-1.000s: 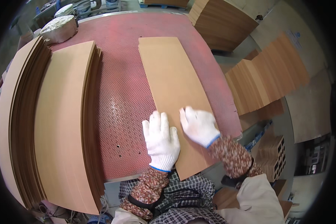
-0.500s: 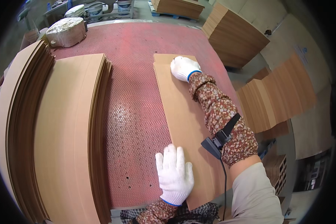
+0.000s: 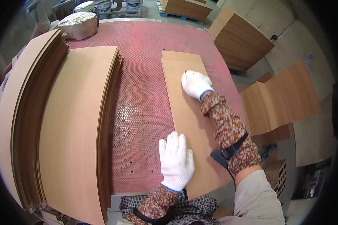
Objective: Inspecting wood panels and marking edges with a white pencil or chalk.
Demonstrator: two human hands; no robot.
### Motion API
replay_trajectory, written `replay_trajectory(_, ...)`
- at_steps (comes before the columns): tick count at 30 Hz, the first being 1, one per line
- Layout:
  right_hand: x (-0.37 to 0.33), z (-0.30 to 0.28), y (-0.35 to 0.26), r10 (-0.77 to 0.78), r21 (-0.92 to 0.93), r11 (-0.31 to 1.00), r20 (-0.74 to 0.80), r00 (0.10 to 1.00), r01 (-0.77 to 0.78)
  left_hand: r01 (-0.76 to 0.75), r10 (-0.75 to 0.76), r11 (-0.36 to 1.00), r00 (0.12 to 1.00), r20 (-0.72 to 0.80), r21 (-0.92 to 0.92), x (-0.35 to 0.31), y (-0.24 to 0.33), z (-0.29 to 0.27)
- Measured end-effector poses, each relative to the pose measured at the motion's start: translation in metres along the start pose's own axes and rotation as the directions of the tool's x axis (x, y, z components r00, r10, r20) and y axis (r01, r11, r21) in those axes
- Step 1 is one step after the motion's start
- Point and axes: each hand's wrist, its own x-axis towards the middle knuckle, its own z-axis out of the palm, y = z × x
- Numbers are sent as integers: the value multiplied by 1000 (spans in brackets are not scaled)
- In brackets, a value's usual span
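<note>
As I watch from afar, the left hand (image 3: 176, 163) rests open, fingers extended, over the left edge of the long brown board (image 3: 201, 144). Curled closed above the board's far half is the right hand (image 3: 196, 84); I cannot tell whether it holds anything. That board lies on the red table (image 3: 139, 45), right of two stacks of boards (image 3: 77, 120).

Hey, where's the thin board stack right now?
In the head view, the thin board stack lies right of centre on the pink table, beneath the right hand.
</note>
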Motion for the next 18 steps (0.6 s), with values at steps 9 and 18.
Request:
replay_trajectory(9, -207, 39, 10, -30, -32, 999, -193, 981, 25, -33, 36, 998, 998, -46, 52, -5, -6, 10)
replay_trajectory(18, -380, 39, 7, 24, 107, 994, -155, 988, -8, -74, 79, 996, 993, -85, 58, -3, -8, 11)
